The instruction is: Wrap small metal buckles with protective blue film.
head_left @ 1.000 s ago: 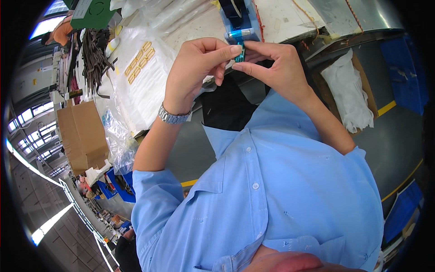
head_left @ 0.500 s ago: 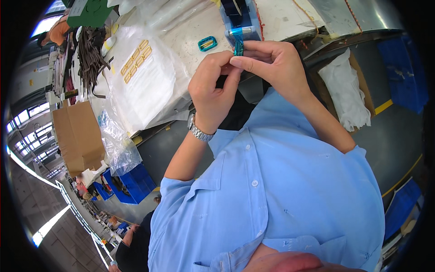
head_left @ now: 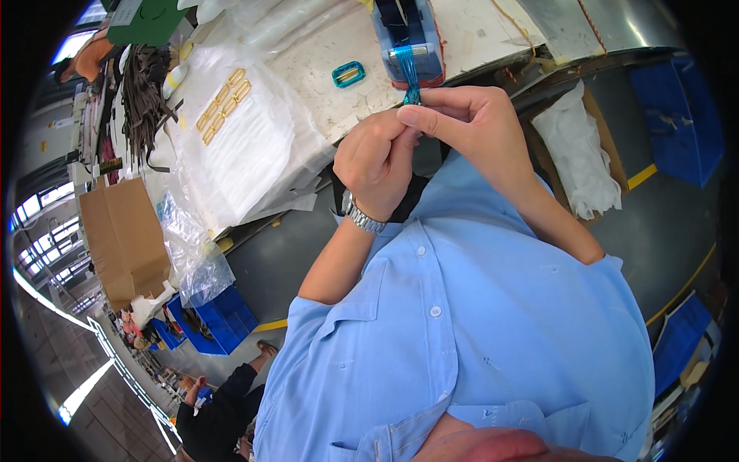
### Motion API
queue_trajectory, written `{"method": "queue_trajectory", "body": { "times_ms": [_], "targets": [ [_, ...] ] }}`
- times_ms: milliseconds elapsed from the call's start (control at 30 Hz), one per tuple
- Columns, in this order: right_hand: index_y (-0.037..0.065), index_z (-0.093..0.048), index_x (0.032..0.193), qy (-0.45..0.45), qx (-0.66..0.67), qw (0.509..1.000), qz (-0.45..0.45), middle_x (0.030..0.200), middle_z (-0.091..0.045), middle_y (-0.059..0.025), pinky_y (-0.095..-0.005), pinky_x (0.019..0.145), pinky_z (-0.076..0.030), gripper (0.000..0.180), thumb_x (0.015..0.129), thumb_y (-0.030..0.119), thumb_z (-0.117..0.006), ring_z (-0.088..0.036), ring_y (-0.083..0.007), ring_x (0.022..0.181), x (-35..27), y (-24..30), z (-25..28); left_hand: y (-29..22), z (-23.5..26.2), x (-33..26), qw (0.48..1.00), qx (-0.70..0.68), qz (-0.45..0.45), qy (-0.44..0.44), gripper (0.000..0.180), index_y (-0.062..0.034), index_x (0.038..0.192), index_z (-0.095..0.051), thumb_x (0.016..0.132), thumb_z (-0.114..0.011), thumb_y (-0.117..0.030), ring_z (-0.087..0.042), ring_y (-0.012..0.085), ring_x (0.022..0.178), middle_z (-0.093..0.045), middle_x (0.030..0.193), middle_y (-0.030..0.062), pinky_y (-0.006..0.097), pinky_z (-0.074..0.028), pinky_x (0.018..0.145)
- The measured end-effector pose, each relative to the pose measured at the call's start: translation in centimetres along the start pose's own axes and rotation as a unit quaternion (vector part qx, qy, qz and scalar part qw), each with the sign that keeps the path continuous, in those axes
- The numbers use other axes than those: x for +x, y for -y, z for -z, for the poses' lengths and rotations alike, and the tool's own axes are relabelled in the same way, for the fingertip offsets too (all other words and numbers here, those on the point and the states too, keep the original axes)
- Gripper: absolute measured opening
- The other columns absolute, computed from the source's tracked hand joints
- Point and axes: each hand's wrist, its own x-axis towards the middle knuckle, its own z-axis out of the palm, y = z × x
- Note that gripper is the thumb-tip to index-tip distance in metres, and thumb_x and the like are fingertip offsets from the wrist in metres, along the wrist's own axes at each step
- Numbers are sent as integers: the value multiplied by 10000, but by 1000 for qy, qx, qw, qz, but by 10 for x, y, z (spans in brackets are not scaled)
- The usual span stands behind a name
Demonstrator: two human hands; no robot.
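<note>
My right hand (head_left: pixel 466 123) pinches a strip of blue tape (head_left: pixel 409 73) that runs up to a blue tape dispenser (head_left: pixel 408 35) on the worktable (head_left: pixel 477 31). My left hand (head_left: pixel 376 158), with a metal wristwatch (head_left: pixel 362 218) on it, is closed just beside the right and touches the lower end of the tape. A small teal buckle (head_left: pixel 348 74) lies on the table to the left of the dispenser. Both hands hover at the table's near edge.
A clear bag with gold buckles (head_left: pixel 225 104) lies on white plastic sheets at the left. Dark straps (head_left: pixel 142 104) hang farther left. A cardboard box (head_left: pixel 123 239) and blue bins (head_left: pixel 208 319) stand on the floor. White cloth (head_left: pixel 577 154) fills a box at the right.
Both hands have drawn back from the table toward my chest, pulling the blue tape out from the dispenser. The teal buckle now lies on the table, free of my hands.
</note>
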Motion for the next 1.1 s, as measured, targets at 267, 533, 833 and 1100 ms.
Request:
{"method": "queue_trajectory", "body": {
  "times_ms": [267,533,833,1100],
  "targets": [
    [-46,-830,1001,-16,24,999,-30,782,-761,-54,-223,657,-521,330,987,283,-818,-669,-63,715,2,-18,0,-3,1,2,995,-20,83,59,36,31,963,-733,981,-720,59,-725,141,656,-747,793,93,256,-559,597],
    [-25,-809,1097,17,-42,999,-16,859,-787,-54,-246,688,-527,283,1032,241,-736,-667,-69,741,22,-32,17,2,5,24,960,-139,222,101,68,72,1034,-750,988,-740,23,-729,130,670,-757,830,90,254,-599,621],
    [-64,-710,1306,0,5,999,32,1084,-817,-116,-289,898,-592,331,1002,46,-641,-763,-134,973,14,-24,10,-9,17,46,903,-237,335,126,74,64,1020,-761,1002,-741,-5,-710,111,666,-738,803,66,259,-604,597],
    [-67,-698,1338,45,31,997,53,1079,-814,-100,-275,902,-593,361,1003,67,-713,-761,-117,977,16,-29,13,-10,20,60,880,-260,367,153,99,74,1003,-752,1011,-738,-24,-702,107,663,-738,804,71,267,-605,584]
  ]
}}
